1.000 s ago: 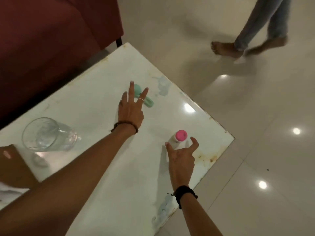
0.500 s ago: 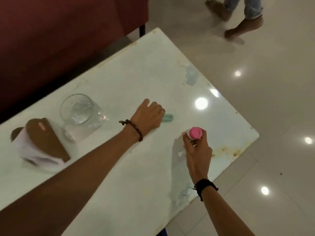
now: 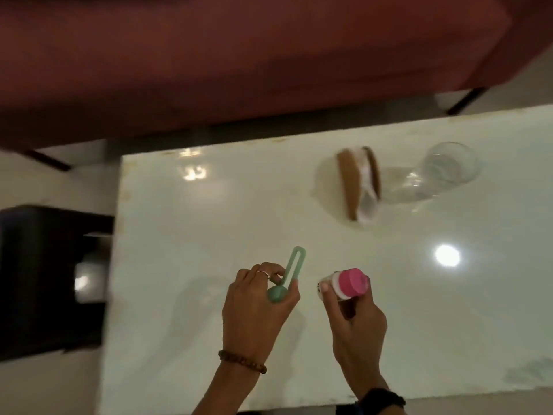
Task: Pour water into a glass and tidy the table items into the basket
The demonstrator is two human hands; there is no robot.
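My left hand (image 3: 257, 307) grips a mint-green tool (image 3: 288, 275) by its round end, its slotted handle pointing up and away from me. My right hand (image 3: 356, 322) holds a small white bottle with a pink cap (image 3: 347, 284), lifted off the white table (image 3: 209, 223). A clear glass (image 3: 443, 172) with water in it stands at the far right of the table. Beside it on the left stands a brown and white object (image 3: 359, 184).
A dark red sofa (image 3: 239, 64) runs along the table's far side. A black box-like object (image 3: 51, 280) sits on the floor just past the table's left edge. Bright light reflections dot the tabletop.
Both hands have lifted their items off the table and pulled them toward me. The view has swung left, so the glass and brown object now sit at the right.
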